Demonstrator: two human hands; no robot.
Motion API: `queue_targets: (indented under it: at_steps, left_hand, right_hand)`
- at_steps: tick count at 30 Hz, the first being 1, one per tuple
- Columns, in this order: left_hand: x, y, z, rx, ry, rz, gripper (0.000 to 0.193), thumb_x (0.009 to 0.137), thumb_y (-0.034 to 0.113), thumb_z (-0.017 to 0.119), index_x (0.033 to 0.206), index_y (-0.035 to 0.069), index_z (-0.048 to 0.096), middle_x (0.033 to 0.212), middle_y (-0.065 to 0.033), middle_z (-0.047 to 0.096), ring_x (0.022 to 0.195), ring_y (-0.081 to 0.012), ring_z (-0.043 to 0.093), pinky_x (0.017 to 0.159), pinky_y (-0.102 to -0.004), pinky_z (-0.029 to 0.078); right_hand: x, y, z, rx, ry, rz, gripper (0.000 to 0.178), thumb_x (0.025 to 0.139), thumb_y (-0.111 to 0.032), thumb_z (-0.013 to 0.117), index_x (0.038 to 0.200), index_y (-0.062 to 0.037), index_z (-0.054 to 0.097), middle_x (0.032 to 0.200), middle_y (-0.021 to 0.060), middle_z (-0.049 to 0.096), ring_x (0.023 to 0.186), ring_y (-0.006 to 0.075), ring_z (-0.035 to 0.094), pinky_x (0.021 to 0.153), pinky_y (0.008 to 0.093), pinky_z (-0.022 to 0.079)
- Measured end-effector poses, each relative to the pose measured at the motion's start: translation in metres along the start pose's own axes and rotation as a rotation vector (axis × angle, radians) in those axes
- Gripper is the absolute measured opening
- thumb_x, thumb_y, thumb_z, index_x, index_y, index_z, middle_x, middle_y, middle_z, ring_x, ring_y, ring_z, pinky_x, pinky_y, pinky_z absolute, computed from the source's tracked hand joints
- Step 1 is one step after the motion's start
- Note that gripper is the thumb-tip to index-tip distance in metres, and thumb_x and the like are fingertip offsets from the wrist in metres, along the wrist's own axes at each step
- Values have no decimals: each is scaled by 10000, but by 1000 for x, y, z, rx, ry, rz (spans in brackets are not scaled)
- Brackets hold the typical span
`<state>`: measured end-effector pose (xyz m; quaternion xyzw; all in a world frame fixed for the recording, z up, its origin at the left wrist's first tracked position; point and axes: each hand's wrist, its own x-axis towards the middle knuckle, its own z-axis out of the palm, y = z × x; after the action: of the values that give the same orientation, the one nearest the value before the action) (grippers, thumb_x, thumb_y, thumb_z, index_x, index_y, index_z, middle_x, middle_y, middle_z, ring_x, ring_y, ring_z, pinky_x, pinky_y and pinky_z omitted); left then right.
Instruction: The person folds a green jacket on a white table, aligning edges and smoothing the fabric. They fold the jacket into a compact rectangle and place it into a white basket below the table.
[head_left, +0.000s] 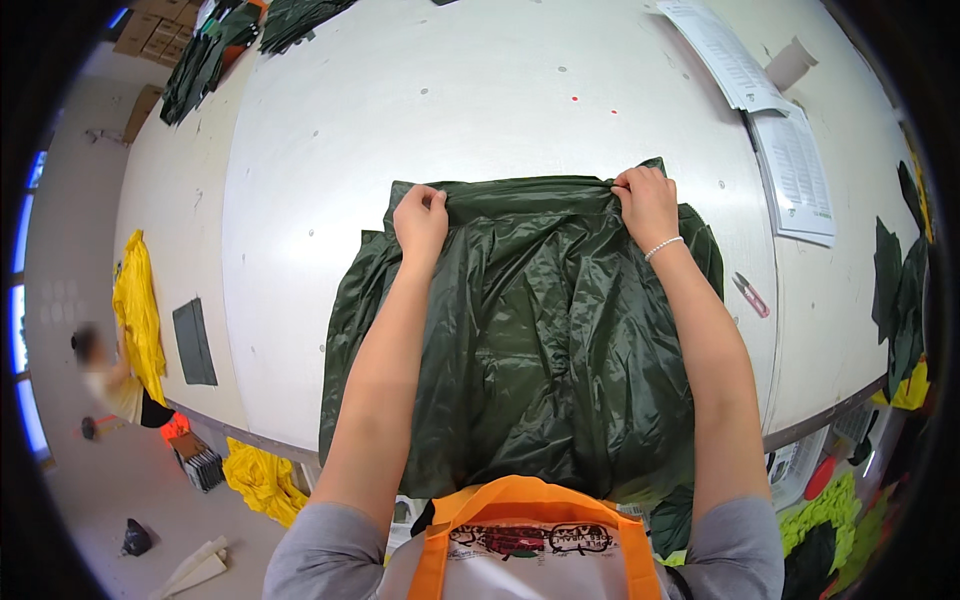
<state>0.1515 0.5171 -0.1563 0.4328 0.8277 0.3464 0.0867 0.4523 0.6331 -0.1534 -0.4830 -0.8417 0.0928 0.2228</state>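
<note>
A shiny dark green garment lies spread on the white table, its near part hanging over the front edge. My left hand pinches the garment's far edge at the left. My right hand, with a bead bracelet at the wrist, grips the same far edge at the right. Both forearms stretch out over the cloth.
Printed paper sheets and a cardboard tube lie at the far right. A small red-handled snipper sits right of the garment. More dark green cloth is piled far left, yellow cloth hangs at the left, and another person stands there.
</note>
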Motion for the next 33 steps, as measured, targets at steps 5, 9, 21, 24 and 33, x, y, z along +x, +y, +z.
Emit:
queue_targets:
  at_steps: [5,9,21,24,33]
  left_hand:
    - [-4,20,-6,-68,-93,-7,159,833,169,636,846,11,621,699,-124,637,645,-249,615,621,-337,474]
    - [0,7,-3,-65,-88,-31,151,844,157,625,827,9,604,695,-137,631,625,-270,603,604,-346,468]
    - [0,-28,-18,92,148,127,317,746,291,746,909,43,633,1079,-183,532,1079,-349,457,911,-427,387]
    - [-2,-80,-64,329,101,-219,647,690,474,754,1105,12,570,1186,-187,518,1117,-364,467,922,-449,404]
    - [-9,-111,-70,-305,-275,-525,309,691,240,799,802,15,618,765,-112,650,742,-198,641,656,-325,502]
  right_hand:
    - [-1,-2,2,-55,-7,-18,62,782,-122,660,812,-97,611,828,28,596,868,227,541,786,364,382]
    - [1,-6,2,-3,1,17,64,791,-137,654,810,-94,611,822,31,597,864,226,543,785,369,379]
    - [-8,8,-30,156,-55,71,157,791,-137,666,929,-63,661,948,94,648,904,284,584,841,377,443]
    - [-45,84,-72,123,106,189,250,811,-91,631,1046,-6,632,1065,145,638,1028,297,582,918,361,436]
    - [-191,172,-97,-266,-199,356,264,806,-120,681,995,13,554,888,126,574,858,235,553,730,345,457]
